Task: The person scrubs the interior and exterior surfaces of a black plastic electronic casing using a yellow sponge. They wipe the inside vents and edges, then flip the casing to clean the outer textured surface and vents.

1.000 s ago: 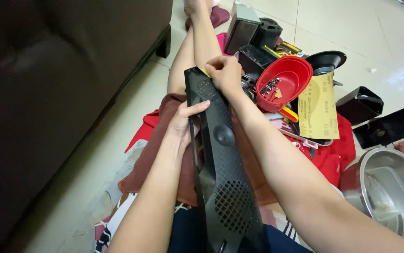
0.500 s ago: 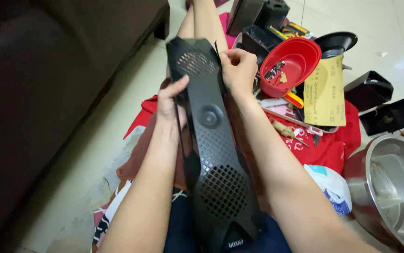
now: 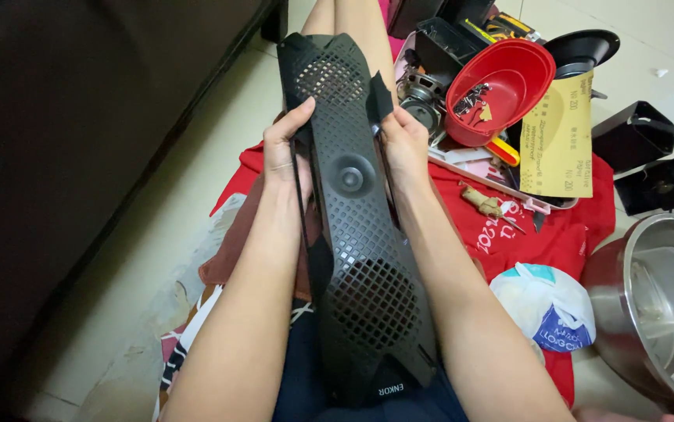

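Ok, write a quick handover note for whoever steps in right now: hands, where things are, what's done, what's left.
Left hand: grips the left edge of the long black perforated speaker grille, which rests lengthwise on the lap.
Right hand: grips the right edge, fingers by a loose flap of black fabric.
Nearby on the red cloth: red bowl with small screws, yellow sandpaper sheet, loose speaker driver, steel pot.
Done: grille is off its cabinet.
Left: the fabric looks only partly detached.

The fingers of both hands are hidden behind the grille (image 3: 356,234); the pot (image 3: 654,301) is cut off at the right edge.
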